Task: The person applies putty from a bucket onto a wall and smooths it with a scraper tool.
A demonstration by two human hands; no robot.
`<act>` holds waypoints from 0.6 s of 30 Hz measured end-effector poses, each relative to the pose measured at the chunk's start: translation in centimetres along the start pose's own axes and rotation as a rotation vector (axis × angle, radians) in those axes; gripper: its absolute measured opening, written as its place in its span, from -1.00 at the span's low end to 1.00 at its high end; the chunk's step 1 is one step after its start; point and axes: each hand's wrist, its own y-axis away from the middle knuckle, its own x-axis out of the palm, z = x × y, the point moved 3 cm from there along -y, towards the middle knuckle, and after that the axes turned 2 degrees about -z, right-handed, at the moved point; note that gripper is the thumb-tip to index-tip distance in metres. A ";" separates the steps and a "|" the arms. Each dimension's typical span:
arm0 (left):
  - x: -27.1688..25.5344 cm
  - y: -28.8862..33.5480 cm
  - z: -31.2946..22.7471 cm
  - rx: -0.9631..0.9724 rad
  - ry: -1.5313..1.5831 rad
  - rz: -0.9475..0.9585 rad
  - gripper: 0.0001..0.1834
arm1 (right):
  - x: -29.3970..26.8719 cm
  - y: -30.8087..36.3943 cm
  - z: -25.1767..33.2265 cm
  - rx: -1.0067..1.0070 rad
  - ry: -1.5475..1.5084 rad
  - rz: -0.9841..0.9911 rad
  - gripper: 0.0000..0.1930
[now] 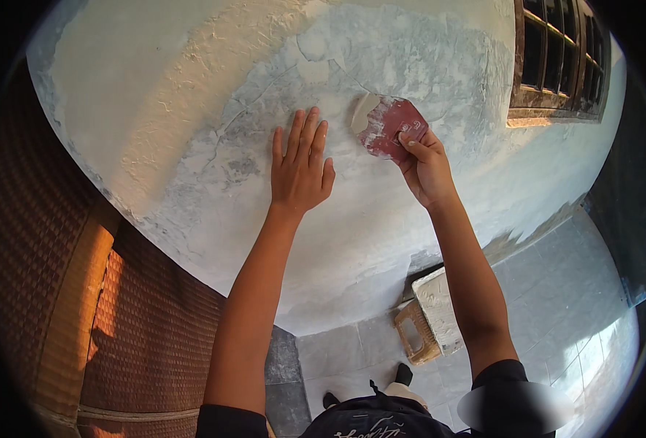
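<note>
My left hand (299, 166) lies flat against the patchy grey-white wall (367, 219), fingers stretched upward. To its right, my right hand (427, 169) grips a dark red putty spreader (396, 128) by its lower right corner, the thumb on its face. Whitish putty (365, 114) coats the spreader's left edge, which is at the wall; whether it touches cannot be made out. Around both hands the wall shows smeared filler, hairline cracks and rough peeling paint (184, 87).
A brown-framed window (556, 58) is at the upper right. Woven brown panels (148, 328) border the left. Below stand a tan plastic stool (416, 332) and a putty-smeared white tray (440, 306) on the grey tiled floor (337, 347), near my feet.
</note>
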 end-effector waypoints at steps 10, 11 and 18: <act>-3.0 -4.2 4.3 0.064 -0.123 -0.056 -0.40 | 10.2 -2.2 4.6 -0.693 0.779 0.081 -0.63; -2.9 -4.5 4.6 0.064 -0.128 -0.068 -0.40 | 10.6 -2.4 4.9 -0.705 0.779 0.087 -0.63; -1.5 -6.2 4.7 0.162 -0.162 -0.153 -0.47 | 11.7 -4.2 5.1 -1.176 1.092 0.079 -0.48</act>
